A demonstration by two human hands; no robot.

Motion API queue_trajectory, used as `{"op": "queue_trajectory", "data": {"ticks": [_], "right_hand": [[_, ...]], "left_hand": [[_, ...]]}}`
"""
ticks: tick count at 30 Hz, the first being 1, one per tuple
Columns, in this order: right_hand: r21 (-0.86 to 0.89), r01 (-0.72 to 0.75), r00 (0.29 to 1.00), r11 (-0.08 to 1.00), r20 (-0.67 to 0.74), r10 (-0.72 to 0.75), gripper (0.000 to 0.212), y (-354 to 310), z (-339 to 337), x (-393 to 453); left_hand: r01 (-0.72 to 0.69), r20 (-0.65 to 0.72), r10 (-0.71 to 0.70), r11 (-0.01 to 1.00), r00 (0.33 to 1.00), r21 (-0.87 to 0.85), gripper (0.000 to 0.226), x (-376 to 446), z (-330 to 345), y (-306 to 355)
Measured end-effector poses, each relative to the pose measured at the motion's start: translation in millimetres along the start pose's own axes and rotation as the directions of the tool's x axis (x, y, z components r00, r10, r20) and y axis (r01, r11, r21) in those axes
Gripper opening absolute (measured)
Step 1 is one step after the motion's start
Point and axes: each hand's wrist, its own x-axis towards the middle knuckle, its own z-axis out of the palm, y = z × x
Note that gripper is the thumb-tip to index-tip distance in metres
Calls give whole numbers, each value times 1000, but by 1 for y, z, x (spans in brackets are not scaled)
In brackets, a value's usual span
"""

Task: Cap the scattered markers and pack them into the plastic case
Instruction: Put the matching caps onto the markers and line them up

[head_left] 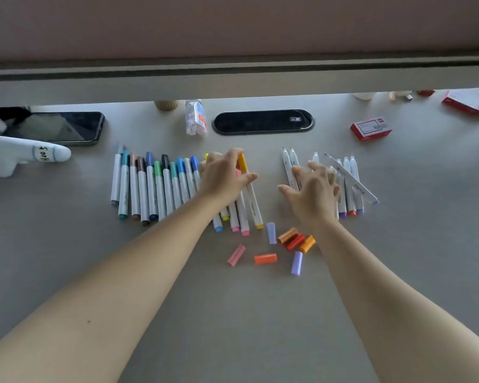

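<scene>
Head view: about half done by the look of it. Left hand [224,172] spread flat, fingers straight, pressing on a long row of white-barrelled capped markers [155,186] lined side by side on the grey bench [233,313], with an orange-capped marker [249,189] at the row's right end under the fingertips. Right hand [314,190] likewise flat and splayed, gripping nothing, resting on a smaller cluster of white uncapped markers [349,186], one lying crosswise over the rest. Seven loose plastic caps [288,241], pink, orange, red and lilac, scattered just in front of both groups, between the wrists. Still left: capping that right-hand cluster, then packing everything. No plastic case visible anywhere.

Plenty of bare bench toward the body. Further back, tighter: black phone [64,128], white plush toy [17,154], oval black cable port [263,121], small clear bottle [195,117], red box [371,128], all under a low overhanging shelf [233,78].
</scene>
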Motion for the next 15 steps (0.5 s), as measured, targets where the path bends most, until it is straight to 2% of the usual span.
{"op": "queue_trajectory", "data": {"ticks": [4, 8, 11, 13, 15], "right_hand": [[-8, -30, 999, 1000, -41, 30, 27, -3, 4, 4], [37, -41, 998, 998, -52, 43, 20, -4, 3, 2], [229, -93, 991, 969, -76, 114, 15, -5, -4, -1], [419, -132, 985, 898, -43, 165, 12, -5, -16, -7], [535, -155, 984, 831, 12, 176, 12, 0, -28, -15]], "left_hand": [[-51, 14, 50, 992, 999, 112, 57, 0, 1, -7], [-67, 17, 66, 991, 998, 112, 52, -5, -1, -6], [-101, 26, 100, 992, 995, 72, 44, -12, -2, -1], [-140, 47, 137, 989, 989, 55, 40, -20, -2, 5], [-179, 80, 176, 983, 981, 35, 37, -30, -1, 13]]}}
